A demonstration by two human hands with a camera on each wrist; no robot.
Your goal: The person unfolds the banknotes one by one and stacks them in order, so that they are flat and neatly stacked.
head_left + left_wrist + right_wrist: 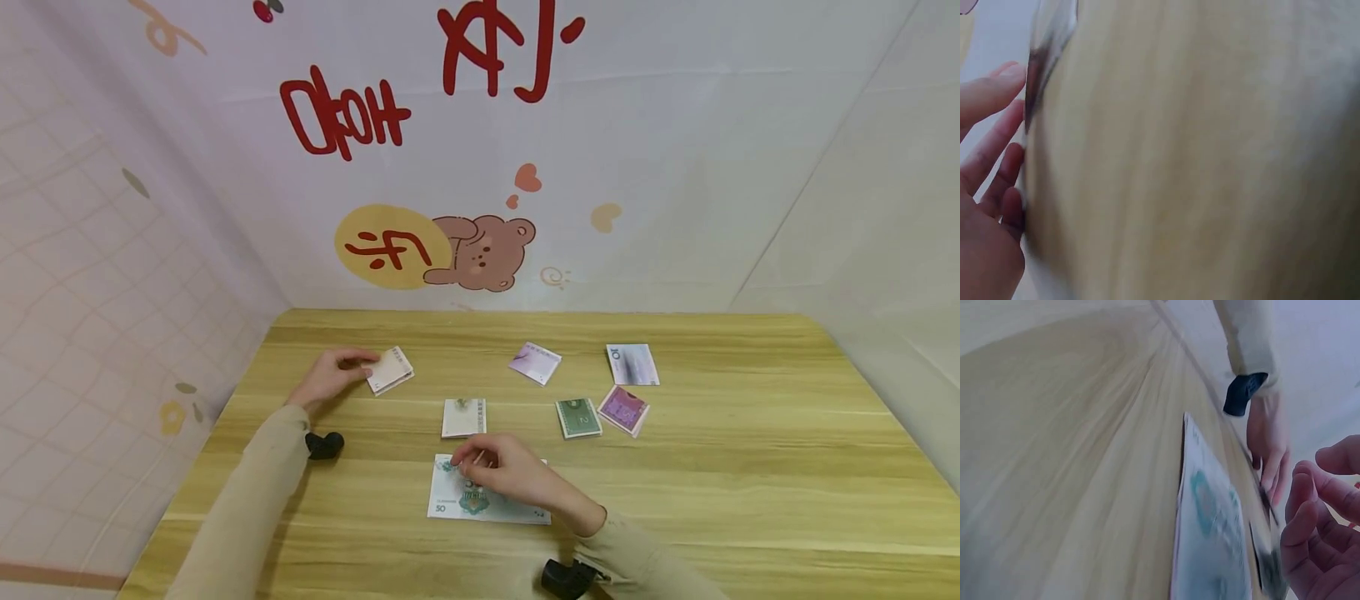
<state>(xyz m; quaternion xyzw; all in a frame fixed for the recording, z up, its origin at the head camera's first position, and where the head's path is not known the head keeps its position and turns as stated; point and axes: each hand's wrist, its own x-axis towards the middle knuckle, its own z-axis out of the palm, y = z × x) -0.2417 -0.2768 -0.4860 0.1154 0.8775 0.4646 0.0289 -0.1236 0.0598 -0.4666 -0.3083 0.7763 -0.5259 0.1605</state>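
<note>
My left hand (333, 377) is at the far left of the table, thumb and forefinger touching the left edge of a pale folded banknote (392, 372). In the left wrist view, the fingers (1000, 87) meet the edge of that note (1054, 50), which shows only in part. My right hand (517, 475) hovers with loosely curled fingers and holds nothing. Beneath it lies a flat green-and-white 50 banknote (474, 502), partly hidden by the hand. Just beyond is another pale folded banknote (463, 418).
Further right lie a green folded note (579, 418), a magenta folded note (624, 410), a pale purple folded note (536, 363) and a bluish 10 note (633, 365). A printed cloth (660, 167) hangs behind the wood-grain table (750, 500).
</note>
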